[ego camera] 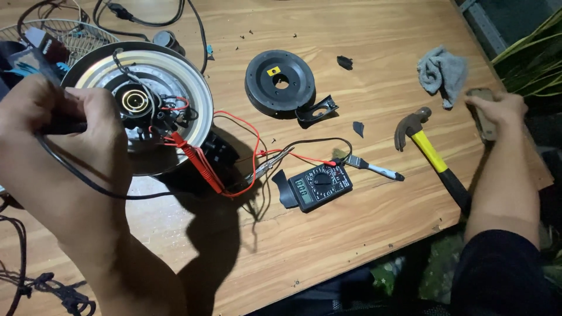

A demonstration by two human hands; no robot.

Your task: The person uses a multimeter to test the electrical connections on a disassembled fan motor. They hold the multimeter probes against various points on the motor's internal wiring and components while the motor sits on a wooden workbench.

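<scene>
Two hands apart: left hand [61, 120] grips probe [58, 127] (fist closed), right hand [494, 111] outstretched.

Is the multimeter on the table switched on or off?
On. The multimeter lies flat on the wooden table, and its display shows lit digits. Its red lead runs toward the opened appliance.

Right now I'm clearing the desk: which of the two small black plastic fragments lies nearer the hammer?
The pointed black shard, lying left of the yellow-handled hammer; the other chunk sits farther up the table.

Harsh light from above-left, dark shadows falling toward the viewer, glare on metal rim [193, 76], dim blurred edges.
</scene>
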